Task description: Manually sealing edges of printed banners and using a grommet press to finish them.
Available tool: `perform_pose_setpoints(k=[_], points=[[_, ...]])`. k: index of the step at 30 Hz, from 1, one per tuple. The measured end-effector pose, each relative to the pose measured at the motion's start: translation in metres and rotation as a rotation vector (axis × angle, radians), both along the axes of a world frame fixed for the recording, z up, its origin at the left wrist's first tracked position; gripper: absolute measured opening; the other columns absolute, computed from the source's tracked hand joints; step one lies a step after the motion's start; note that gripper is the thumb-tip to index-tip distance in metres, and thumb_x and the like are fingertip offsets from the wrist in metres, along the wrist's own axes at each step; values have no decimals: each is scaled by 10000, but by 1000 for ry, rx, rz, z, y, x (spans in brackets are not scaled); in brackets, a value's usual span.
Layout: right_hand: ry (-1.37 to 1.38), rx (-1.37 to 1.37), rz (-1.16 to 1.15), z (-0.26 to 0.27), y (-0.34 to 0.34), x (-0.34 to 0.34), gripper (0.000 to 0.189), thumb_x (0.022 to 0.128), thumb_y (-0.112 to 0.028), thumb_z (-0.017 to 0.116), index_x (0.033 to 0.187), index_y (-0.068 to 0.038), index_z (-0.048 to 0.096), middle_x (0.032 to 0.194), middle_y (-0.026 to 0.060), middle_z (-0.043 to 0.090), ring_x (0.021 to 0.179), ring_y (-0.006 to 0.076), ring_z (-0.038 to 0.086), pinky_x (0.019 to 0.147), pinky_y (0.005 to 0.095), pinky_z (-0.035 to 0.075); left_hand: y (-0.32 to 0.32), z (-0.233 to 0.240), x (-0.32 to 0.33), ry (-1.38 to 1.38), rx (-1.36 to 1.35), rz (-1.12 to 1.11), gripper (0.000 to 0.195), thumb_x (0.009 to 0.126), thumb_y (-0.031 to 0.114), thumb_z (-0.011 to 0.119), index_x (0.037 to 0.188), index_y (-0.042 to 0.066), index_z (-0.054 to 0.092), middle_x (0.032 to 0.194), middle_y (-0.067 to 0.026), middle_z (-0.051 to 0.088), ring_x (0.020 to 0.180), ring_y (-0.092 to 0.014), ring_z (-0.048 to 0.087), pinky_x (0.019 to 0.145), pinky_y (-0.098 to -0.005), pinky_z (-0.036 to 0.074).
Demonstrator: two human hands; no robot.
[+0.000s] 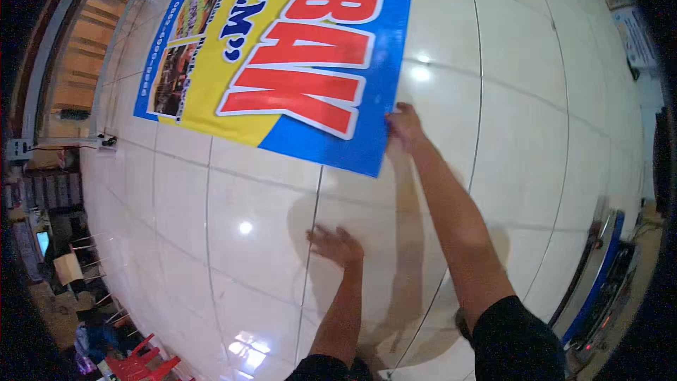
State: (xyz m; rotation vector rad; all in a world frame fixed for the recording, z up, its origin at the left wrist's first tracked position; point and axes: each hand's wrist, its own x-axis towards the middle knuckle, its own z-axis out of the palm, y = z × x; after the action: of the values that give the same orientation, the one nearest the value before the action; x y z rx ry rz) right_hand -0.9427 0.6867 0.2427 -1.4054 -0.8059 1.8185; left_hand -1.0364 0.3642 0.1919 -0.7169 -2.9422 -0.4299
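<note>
A printed vinyl banner (pixel 317 69) in yellow, blue and red, bearing large letters and small photos, lies spread on the white tiled floor, its top running out of the picture. At its right edge, near the lower right corner, is my right hand (pixel 406 126), fingers touching or pinching the blue border; whether they grip it is hard to tell. Below the banner, my left hand (pixel 337 246) is over the bare tiles, fingers apart, holding nothing and apart from the banner.
A red plastic chair (pixel 143 362) stands at the lower left, near a metal rack (pixel 87 259) and clutter. Long blue and silver equipment (pixel 595 275) lies at the lower right. A glazed door or window frame (pixel 45 53) is at the upper left.
</note>
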Motion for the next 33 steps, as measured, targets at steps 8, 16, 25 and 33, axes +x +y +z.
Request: perform_pose_setpoints(k=[8, 16, 25, 33], points=[[-172, 375, -74, 33, 32, 17, 379, 796, -45, 594, 1162, 19, 516, 958, 122, 632, 790, 177, 603, 687, 299, 491, -155, 16, 81, 67, -104, -126, 701, 920, 395, 344, 1417, -45, 119, 1468, -290, 92, 1369, -450, 43, 1074, -602, 18], [-244, 38, 464, 38, -52, 70, 241, 912, -162, 549, 1064, 25, 556, 1012, 93, 593, 912, 206, 585, 743, 368, 542, -292, 72, 176, -273, -278, 39, 699, 831, 373, 472, 1346, -68, 300, 1433, -328, 154, 1362, -458, 72, 1062, -638, 9], [133, -168, 635, 72, 13, 59, 273, 869, -74, 608, 1128, -62, 522, 1051, 45, 602, 894, 167, 597, 815, 315, 517, -210, 157, 165, -202, -302, 26, 873, 744, 276, 549, 1443, 60, 73, 1449, -303, 153, 1344, -473, 150, 1077, -616, 79], [67, -203, 978, 36, 52, 71, 201, 851, -91, 644, 1031, -69, 558, 921, 10, 594, 837, 115, 573, 786, 280, 490, -160, 164, 174, -114, -589, 175, 619, 932, 402, 309, 1437, 61, 201, 1481, -199, 189, 1353, -403, 198, 1093, -510, 207]])
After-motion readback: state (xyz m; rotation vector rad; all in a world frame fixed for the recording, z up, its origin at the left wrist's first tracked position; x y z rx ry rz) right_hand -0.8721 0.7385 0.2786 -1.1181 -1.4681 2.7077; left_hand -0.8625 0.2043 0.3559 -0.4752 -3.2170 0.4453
